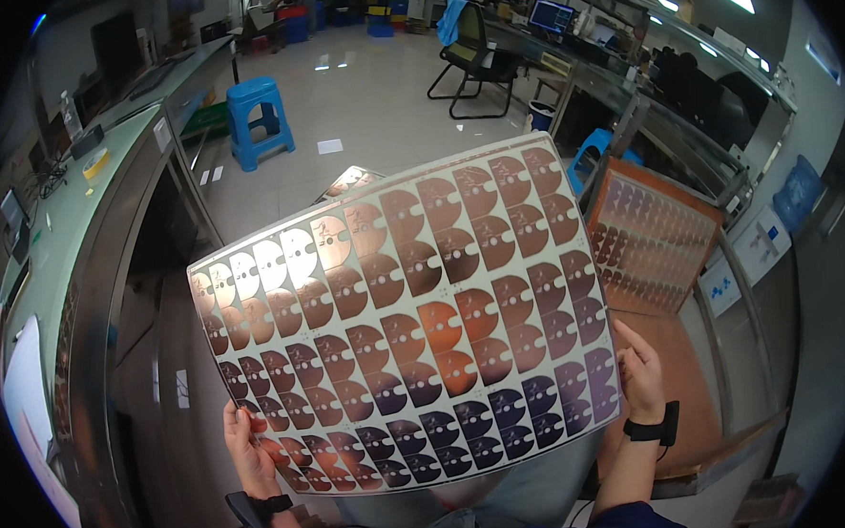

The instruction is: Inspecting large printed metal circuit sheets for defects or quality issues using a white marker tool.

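Observation:
I hold a large thin circuit board panel (416, 326) up in front of me, tilted, its right side higher. Rows of copper-coloured, D-shaped boards with round holes cover its pale face, and light glares off the upper left. My left hand (249, 455) grips the lower left edge, thumb on the face. At the lower right edge my right hand (642, 377) grips the panel, with its index finger stretched along the side; part of that grip is hidden. Similar panels (655, 237) lean on a brown stand (672, 375) to the right. Beyond the top edge, another patterned sheet (349, 181) partly shows.
A long green-topped bench (104, 199) runs along the left, bearing a yellow tape roll (95, 164) and a bottle (70, 115). Ahead stand a blue stool (258, 124) and a chair (474, 56). Shelved workbenches with a monitor (551, 16) line the far right.

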`<state>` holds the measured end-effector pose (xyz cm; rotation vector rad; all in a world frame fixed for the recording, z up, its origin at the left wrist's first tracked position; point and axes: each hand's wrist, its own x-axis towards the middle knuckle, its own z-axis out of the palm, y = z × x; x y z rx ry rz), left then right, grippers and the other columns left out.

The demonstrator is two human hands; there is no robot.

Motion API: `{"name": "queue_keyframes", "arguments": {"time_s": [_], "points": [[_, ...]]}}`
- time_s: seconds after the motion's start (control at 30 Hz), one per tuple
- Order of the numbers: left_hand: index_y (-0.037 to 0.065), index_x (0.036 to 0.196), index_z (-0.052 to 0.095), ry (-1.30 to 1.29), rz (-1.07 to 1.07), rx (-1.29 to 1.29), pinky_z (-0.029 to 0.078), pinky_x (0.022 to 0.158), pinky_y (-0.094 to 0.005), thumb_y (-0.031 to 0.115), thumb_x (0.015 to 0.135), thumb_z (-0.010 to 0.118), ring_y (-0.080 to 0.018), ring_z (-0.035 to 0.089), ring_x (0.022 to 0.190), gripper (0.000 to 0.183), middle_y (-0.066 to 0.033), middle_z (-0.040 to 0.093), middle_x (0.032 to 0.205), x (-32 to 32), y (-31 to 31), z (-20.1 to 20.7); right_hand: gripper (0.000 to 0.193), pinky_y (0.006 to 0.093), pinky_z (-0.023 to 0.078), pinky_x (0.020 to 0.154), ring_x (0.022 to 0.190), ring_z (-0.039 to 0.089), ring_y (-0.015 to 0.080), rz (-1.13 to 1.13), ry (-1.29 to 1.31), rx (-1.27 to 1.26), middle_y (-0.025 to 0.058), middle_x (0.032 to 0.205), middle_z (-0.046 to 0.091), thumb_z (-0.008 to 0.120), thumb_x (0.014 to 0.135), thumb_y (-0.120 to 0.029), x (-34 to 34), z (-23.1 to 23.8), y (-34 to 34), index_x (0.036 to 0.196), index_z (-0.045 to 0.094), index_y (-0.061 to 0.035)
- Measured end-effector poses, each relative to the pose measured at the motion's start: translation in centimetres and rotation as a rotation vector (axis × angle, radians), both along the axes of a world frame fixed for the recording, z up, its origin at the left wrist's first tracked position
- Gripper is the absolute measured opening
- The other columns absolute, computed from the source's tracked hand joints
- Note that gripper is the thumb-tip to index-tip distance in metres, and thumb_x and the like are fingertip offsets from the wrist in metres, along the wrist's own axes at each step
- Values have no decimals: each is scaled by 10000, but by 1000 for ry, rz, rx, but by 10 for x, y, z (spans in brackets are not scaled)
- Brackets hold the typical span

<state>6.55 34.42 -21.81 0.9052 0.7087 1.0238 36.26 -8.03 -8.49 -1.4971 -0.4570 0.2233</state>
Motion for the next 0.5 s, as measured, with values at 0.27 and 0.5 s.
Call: {"name": "queue_keyframes", "arguments": {"time_s": [0.27, 0.5], "points": [[46, 1103, 524, 14, 12, 30, 384, 574, -152, 143, 916, 495, -32, 491, 675, 213, 24, 537, 787, -11, 1, 29, 182, 156, 366, 560, 624, 468, 16, 36, -119, -128, -45, 763, 555, 528, 897, -117, 15, 12, 30, 1047, 538, -15], [106, 1062, 506, -298, -56, 375, 412, 909, -361, 129, 915, 510, -161, 520, 1022, 148, -31, 538, 1069, 26, 22, 64, 128, 250, 452, 711, 869, 536, 78, -138, -333, 162, 14, 947, 578, 539, 890, -94, 43, 20, 33, 1013, 537, -57]]}}
